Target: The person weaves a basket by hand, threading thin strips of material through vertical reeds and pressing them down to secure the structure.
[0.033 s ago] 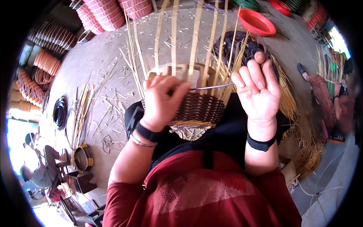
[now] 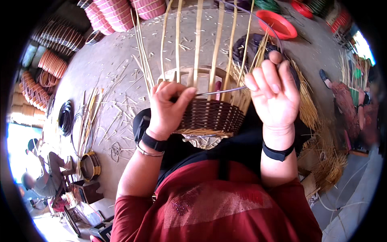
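A dark brown woven basket (image 2: 211,117) with tall pale upright stakes (image 2: 197,44) sits in front of my lap. At its left rim my left hand (image 2: 169,107) is closed, with curled fingers and the thumb pressed on a thin dark weaving strand (image 2: 221,92) at the stakes. To the right, raised palm-up, my right hand (image 2: 276,90) has its fingers curled around the same strand. The strand runs nearly straight between both hands, then loops up and away beyond the right hand. What lies under my left fingers is hidden.
A dark coil of strands (image 2: 246,46) and a red basin (image 2: 278,25) lie beyond the basket. Straw bundles (image 2: 308,105) lie at right, near another person (image 2: 350,105). At left are a black coil (image 2: 65,117), loose strips and a small round basket (image 2: 90,166). Stacked baskets (image 2: 113,14) stand behind.
The basket has turned a little, and its stakes now stand slightly differently. My left hand has shifted slightly left, lengthening the strand between the hands. The right hand stays almost in place.
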Motion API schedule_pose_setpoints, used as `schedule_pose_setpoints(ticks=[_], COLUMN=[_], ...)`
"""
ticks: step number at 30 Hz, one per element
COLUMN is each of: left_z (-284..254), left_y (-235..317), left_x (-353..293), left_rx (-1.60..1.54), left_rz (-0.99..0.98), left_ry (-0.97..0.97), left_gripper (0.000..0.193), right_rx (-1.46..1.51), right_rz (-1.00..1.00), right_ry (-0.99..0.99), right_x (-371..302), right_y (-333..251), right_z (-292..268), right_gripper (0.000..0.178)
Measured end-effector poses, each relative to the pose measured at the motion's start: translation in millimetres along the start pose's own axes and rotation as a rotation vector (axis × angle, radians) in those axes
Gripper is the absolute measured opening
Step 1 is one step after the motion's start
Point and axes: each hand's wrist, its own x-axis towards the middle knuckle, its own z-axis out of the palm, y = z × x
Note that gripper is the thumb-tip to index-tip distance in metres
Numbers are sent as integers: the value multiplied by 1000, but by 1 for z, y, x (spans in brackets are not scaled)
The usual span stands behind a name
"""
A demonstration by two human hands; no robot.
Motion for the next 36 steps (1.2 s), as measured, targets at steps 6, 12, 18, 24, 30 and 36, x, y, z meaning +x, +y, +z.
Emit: schedule_pose_setpoints(ticks=[6,12,18,24,30,36], left_z=[-1,28,33,60,70,56], left_y=[-120,-125,-84,-43,-25,-35], left_x=[-76,-79,-61,-62,-75,-72], left_rx=[-533,-390,357,522,617,585], left_rz=[-477,-483,-297,-42,-144,-116], left_ry=[296,330,275,-80,-97,-47], left_gripper=[23,22,45,54,67,50], right_rx=[-418,-496,-357,-610,-1859,-781], right_rz=[248,239,392,503,129,333], right_ry=[-174,82,390,450,46,374], right_x=[-5,-12,-46,-21,58,5], right_y=[83,99,113,94,172,114], right_z=[64,7,-80,-87,-84,-79], right_gripper=[43,42,40,29,46,62])
